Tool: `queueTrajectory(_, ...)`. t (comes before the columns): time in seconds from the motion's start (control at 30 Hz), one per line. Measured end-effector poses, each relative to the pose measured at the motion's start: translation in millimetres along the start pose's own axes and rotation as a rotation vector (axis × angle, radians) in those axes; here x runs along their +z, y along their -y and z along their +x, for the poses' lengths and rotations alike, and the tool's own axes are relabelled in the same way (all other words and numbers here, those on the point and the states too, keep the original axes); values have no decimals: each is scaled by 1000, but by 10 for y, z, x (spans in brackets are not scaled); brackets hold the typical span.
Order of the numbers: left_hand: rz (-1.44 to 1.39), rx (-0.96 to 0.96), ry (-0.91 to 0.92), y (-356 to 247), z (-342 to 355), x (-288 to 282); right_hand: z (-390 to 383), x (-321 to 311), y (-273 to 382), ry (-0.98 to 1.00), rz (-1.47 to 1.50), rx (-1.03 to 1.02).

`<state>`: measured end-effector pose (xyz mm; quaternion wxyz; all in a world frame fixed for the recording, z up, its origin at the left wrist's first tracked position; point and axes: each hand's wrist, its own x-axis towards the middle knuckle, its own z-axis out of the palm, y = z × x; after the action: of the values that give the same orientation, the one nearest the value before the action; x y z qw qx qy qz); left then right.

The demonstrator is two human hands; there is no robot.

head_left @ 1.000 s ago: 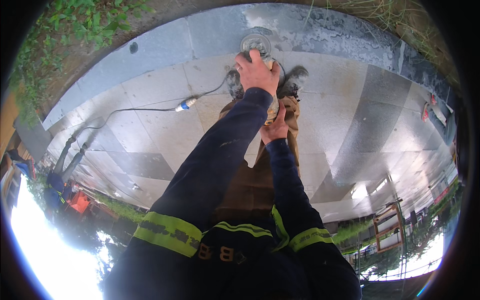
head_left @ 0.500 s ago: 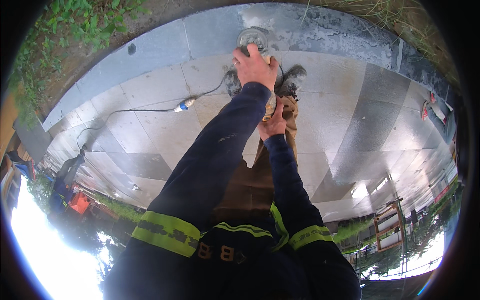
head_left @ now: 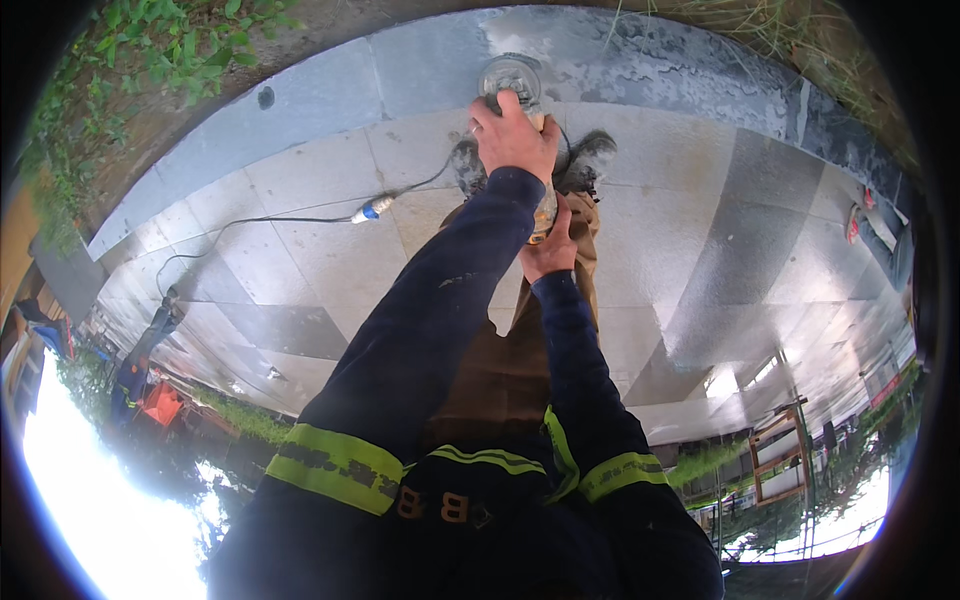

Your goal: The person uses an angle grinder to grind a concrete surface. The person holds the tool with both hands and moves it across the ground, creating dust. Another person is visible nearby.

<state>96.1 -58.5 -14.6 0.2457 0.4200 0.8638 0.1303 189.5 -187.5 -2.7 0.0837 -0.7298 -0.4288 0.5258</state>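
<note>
I grip an angle grinder [head_left: 543,213] with a yellowish body and a round, dusty guarded disc [head_left: 512,72] at the edge of the grey stone border [head_left: 420,62]. My left hand [head_left: 515,140] is closed over the front of the tool, just below the disc. My right hand [head_left: 547,243] is wrapped round its rear part, lower down, partly hidden by my left sleeve. My dusty shoes [head_left: 590,155] stand on either side of the tool on pale paving [head_left: 640,250]. A black cord with a white-and-blue connector [head_left: 373,208] runs off to the left.
Green plants [head_left: 180,45] grow in soil beyond the border. A person in dark clothing [head_left: 140,365] stands at the far left, near an orange object [head_left: 162,403]. Red-shoed feet [head_left: 855,222] show at the right. A wooden frame [head_left: 778,455] stands at the lower right.
My hands and the tool have shifted slightly up the picture compared with a second ago. The person at the far left has changed position a little, and so have the red-shoed feet.
</note>
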Motion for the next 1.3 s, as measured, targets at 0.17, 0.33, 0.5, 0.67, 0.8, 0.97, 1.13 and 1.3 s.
queueTrajectory(0.17,7,-57,-32,44,-42,-20,-56,13,-37,27,-31,-17)
queueTrajectory(0.33,15,17,-17,-54,-52,65,-19,-58,-9,-57,-26,-45)
queueTrajectory(0.5,-38,-24,-37,-14,149,-4,111,-29,113,38,-46,13)
queueTrajectory(0.67,13,-86,20,24,85,-74,53,10,61,79,-88,79)
queueTrajectory(0.8,-42,6,-15,-10,61,-10,83,11,4,35,43,-10)
queueTrajectory(0.97,-23,-55,-99,72,106,-31,74,19,26,65,-44,-90)
queueTrajectory(1.13,-22,-37,-53,41,129,-34,107,59,35,30,41,-44)
queueTrajectory(1.3,-18,-18,-21,-30,169,-37,103,66,89,8,-5,-43)
